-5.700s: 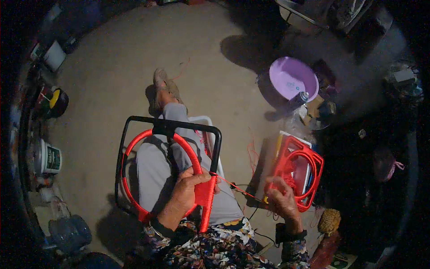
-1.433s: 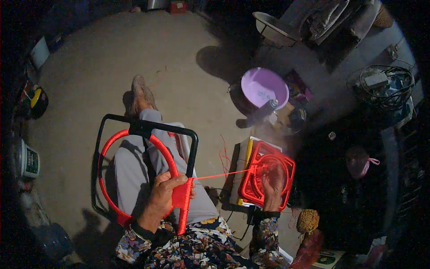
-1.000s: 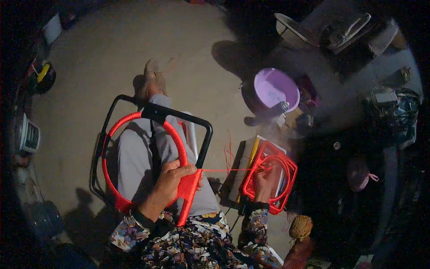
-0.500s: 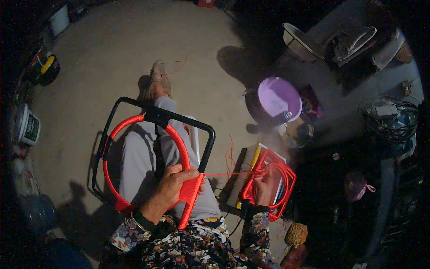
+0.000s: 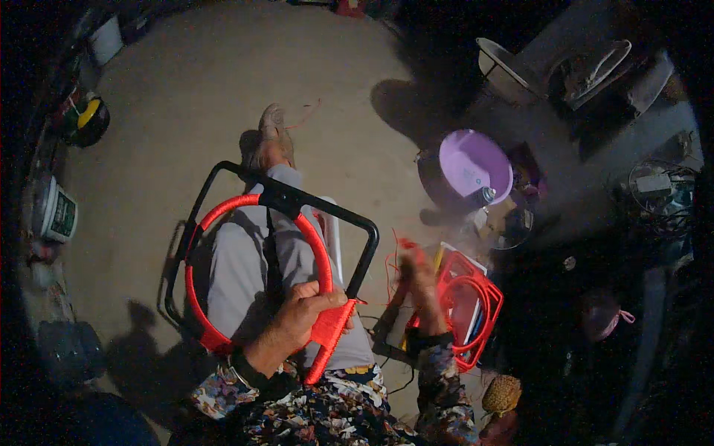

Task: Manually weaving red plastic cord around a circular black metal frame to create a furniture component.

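The black-and-red frame (image 5: pixel 323 256) is positioned over the grey-trousered legs (image 5: pixel 236 279). The left hand (image 5: pixel 303 318) has its fingers closed around the frame's red-wrapped side. The right hand (image 5: pixel 421 282), near the red plastic frame (image 5: pixel 491 297), is blurred; finger opening and hold cannot be determined.

From your head, the left fisheye looks steeply down over your lap (image 5: pixel 242 275), near your left hand (image 5: pixel 306 316) at seven o'clock and right hand (image 5: pixel 422 279) at four, and reaches wide: floor (image 5: pixel 186 97) toward twelve, purple basin (image 5: pixel 472 160) farther off at two.
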Demonstrator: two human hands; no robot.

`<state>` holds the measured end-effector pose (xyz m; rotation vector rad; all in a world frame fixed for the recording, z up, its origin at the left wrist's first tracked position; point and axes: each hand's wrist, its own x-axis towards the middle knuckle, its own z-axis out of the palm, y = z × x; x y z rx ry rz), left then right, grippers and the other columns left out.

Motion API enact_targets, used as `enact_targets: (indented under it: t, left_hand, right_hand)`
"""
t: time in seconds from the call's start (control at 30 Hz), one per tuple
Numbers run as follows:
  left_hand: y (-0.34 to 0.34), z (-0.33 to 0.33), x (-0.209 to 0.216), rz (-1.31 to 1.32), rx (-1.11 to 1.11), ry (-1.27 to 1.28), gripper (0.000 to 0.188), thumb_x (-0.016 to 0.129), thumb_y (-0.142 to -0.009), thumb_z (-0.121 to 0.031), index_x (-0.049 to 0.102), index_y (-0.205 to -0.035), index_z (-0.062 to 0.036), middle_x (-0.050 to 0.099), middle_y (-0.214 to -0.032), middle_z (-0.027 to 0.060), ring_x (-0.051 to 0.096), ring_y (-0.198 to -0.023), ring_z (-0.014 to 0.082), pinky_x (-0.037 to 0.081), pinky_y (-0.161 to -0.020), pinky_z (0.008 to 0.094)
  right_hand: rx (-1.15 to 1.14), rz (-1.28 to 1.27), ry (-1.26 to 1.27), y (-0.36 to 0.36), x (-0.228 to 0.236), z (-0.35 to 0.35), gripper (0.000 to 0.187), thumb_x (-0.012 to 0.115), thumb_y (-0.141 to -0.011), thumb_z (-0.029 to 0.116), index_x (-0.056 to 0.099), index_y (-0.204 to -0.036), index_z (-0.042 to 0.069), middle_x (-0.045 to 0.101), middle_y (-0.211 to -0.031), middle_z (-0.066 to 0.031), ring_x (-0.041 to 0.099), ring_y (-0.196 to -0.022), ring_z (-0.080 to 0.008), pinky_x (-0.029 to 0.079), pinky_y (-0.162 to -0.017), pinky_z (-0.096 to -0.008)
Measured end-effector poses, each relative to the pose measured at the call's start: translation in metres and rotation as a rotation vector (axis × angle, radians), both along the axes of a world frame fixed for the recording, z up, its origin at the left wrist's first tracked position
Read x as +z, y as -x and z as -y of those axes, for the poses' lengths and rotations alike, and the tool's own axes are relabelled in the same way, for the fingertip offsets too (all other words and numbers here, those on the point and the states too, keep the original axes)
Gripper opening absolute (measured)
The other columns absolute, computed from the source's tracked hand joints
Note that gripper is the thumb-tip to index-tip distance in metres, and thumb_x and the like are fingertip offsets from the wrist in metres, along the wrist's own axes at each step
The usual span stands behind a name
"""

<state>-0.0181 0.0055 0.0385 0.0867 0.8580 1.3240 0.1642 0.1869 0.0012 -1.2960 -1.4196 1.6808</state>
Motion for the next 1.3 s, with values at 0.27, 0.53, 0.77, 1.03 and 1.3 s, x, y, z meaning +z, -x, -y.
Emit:
enact_targets:
  t: [0.27, 0.53, 0.77, 1.03, 1.3]
  left_hand:
    - [0.002, -0.001, 0.009, 0.024, -0.007, -0.037, 0.027, 0.064, -0.081, -0.013, 0.053, -0.103, -0.0011, 0.064, -0.083, 0.0133, 0.065, -0.066, 0.0248, 0.056, -0.062, 0.0373]
    - [-0.001, -0.004, 0.009, -0.018, 0.019, -0.021, 0.026, 0.063, -0.082, -0.012, 0.056, -0.104, 0.0006, 0.065, -0.081, 0.0144, 0.066, -0.064, 0.0236, 0.056, -0.058, 0.0328]
    - [-0.003, -0.004, 0.013, 0.03, 0.081, -0.043, 0.02, 0.064, -0.081, -0.012, 0.059, -0.097, -0.0006, 0.065, -0.078, 0.0123, 0.066, -0.061, 0.0233, 0.057, -0.056, 0.0338]
    - [-0.001, -0.002, 0.004, 0.043, 0.079, -0.06, 0.014, 0.062, -0.082, -0.006, 0.058, -0.094, -0.0008, 0.066, -0.079, 0.0127, 0.066, -0.061, 0.0228, 0.056, -0.054, 0.0341]
    - [-0.001, -0.003, 0.004, 0.003, 0.065, -0.006, 0.016, 0.063, -0.081, -0.007, 0.058, -0.094, 0.0003, 0.066, -0.078, 0.0141, 0.066, -0.059, 0.0235, 0.056, -0.054, 0.0343]
  right_hand:
    - [0.336, -0.174, 0.097, 0.049, 0.032, 0.071, 0.02, 0.058, -0.091, 0.015, 0.061, -0.106, 0.003, 0.062, -0.085, 0.0023, 0.054, -0.071, -0.0046, 0.042, -0.057, -0.0204]
    - [0.469, -0.146, 0.046, 0.036, 0.029, 0.069, 0.023, 0.064, -0.087, 0.011, 0.063, -0.11, 0.005, 0.062, -0.092, 0.0016, 0.054, -0.076, -0.005, 0.043, -0.062, -0.0197]
    - [0.516, -0.228, 0.228, 0.018, 0.038, 0.06, 0.048, 0.065, -0.084, 0.007, 0.048, -0.129, 0.006, 0.061, -0.098, -0.0018, 0.059, -0.083, -0.0114, 0.048, -0.069, -0.0223]
    - [0.274, 0.058, -0.097, -0.018, 0.028, 0.051, 0.047, 0.071, -0.079, 0.013, 0.054, -0.122, 0.004, 0.056, -0.114, -0.0069, 0.052, -0.107, -0.0167, 0.042, -0.09, -0.0326]
    - [0.531, 0.03, -0.416, 0.012, 0.056, 0.079, 0.019, 0.069, -0.08, 0.01, 0.064, -0.096, 0.003, 0.063, -0.096, -0.007, 0.058, -0.094, -0.0183, 0.043, -0.085, -0.0298]
